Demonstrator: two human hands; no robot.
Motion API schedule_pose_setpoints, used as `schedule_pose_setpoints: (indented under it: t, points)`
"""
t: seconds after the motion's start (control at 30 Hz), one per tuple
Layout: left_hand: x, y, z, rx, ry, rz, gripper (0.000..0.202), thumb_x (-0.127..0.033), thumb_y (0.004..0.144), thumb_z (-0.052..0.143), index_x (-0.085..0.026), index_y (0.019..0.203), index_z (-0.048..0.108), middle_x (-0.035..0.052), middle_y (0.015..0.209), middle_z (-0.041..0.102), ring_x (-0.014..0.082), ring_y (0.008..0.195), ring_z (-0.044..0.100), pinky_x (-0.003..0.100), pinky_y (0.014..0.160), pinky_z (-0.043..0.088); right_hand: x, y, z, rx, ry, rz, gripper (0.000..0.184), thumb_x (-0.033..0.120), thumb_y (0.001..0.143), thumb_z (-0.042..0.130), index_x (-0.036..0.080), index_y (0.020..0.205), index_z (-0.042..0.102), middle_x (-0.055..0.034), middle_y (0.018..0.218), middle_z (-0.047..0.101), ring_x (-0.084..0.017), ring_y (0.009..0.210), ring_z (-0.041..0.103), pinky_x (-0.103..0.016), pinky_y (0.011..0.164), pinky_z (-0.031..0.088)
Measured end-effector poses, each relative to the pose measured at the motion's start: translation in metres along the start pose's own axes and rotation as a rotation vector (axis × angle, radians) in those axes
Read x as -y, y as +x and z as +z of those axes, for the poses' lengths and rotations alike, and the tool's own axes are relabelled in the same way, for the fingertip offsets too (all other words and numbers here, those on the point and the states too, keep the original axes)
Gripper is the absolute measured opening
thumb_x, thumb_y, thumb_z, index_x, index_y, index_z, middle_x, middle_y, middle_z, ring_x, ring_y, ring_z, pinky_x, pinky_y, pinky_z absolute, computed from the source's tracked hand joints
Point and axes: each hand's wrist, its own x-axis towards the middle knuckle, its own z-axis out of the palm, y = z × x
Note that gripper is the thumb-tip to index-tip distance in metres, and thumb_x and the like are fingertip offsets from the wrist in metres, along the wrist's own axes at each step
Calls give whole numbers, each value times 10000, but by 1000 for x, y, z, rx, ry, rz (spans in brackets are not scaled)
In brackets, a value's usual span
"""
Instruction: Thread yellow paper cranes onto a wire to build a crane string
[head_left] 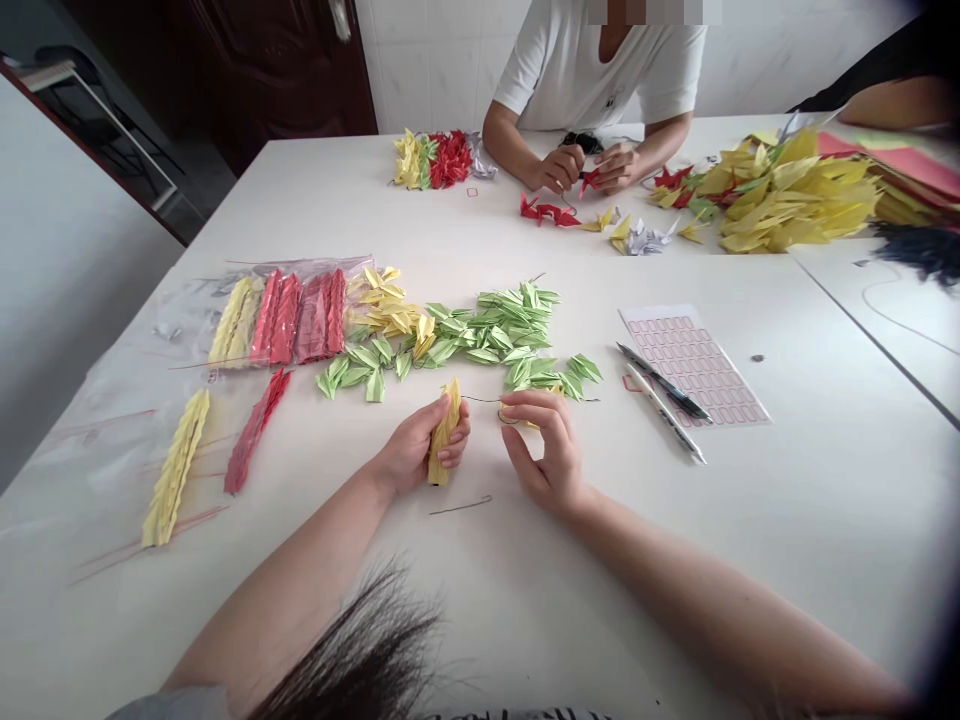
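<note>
My left hand (420, 450) is closed round a stack of folded yellow paper pieces (444, 432) strung on a thin wire (480, 400). The wire runs right to my right hand (544, 445), which pinches a single yellow folded piece (525, 420) at its fingertips. Just beyond both hands lies a spread of loose green folded pieces (487, 335) with some yellow ones (386, 300) at its left. A spare bent wire (461, 506) lies on the white table (787, 520) between my forearms.
Finished yellow (176, 465) and red (255, 430) strings lie at left, more in a plastic bag (281, 315). A sticker sheet (694, 365) and two pens (664, 395) lie to the right. A person in white opposite handles red pieces (547, 212); a big yellow pile (795, 190) sits far right.
</note>
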Motion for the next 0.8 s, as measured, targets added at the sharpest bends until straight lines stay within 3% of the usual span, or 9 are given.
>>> schedule_pose_setpoints:
  t: [0.2, 0.3, 0.4, 0.5, 0.6, 0.7, 0.8]
  points:
    - [-2, 0, 3, -12, 31, 16, 458, -571, 839, 664, -186, 795, 420, -75, 619, 376, 19, 419, 231, 139, 416, 209, -2, 1, 2, 19, 21, 51, 250, 117, 920, 514, 251, 1130, 537, -95, 1063, 651, -245, 979, 633, -447, 821, 530]
    - [-1, 1, 3, -36, 6, 70, 444, -554, 851, 657, -189, 784, 413, -76, 613, 377, 24, 415, 244, 147, 415, 227, -2, 1, 2, 27, 29, 55, 253, 113, 923, 513, 250, 1133, 542, -97, 1060, 655, -244, 976, 634, -444, 815, 535]
    - [0, 3, 2, -70, -48, 122, 369, -522, 875, 630, -182, 846, 490, -39, 670, 488, 63, 488, 444, 185, 489, 381, -3, 0, 1, 30, 46, 52, 272, 94, 916, 523, 245, 1141, 548, -101, 1056, 652, -241, 995, 630, -435, 827, 539]
    - [-1, 3, 0, -117, -79, 170, 347, -522, 901, 589, -179, 934, 556, 35, 865, 645, 170, 841, 665, 268, 718, 521, -2, -1, 0, 66, 120, 74, 224, 109, 920, 534, 237, 1102, 561, -88, 985, 652, -218, 927, 642, -398, 782, 552]
    - [-1, 3, -2, -141, -95, 241, 329, -515, 920, 568, -189, 962, 566, 81, 1080, 701, 225, 1145, 631, 338, 892, 517, 6, -3, 2, 207, 355, 317, 54, 230, 963, 531, 228, 1012, 552, -28, 801, 624, -158, 670, 636, -309, 591, 552]
    - [1, 2, -2, -135, -91, 268, 332, -523, 913, 584, -199, 980, 562, 93, 1202, 690, 231, 1227, 595, 354, 945, 493, 16, -5, 6, 396, 614, 714, 214, 419, 955, 568, 213, 998, 533, 15, 704, 606, -120, 507, 596, -254, 458, 523]
    - [4, 1, -1, -104, -31, 259, 335, -532, 917, 582, -206, 993, 568, 85, 1273, 667, 226, 1239, 589, 346, 954, 488, 20, -5, 10, 558, 682, 856, 332, 509, 909, 613, 178, 930, 596, -4, 717, 634, -106, 525, 604, -237, 486, 533]
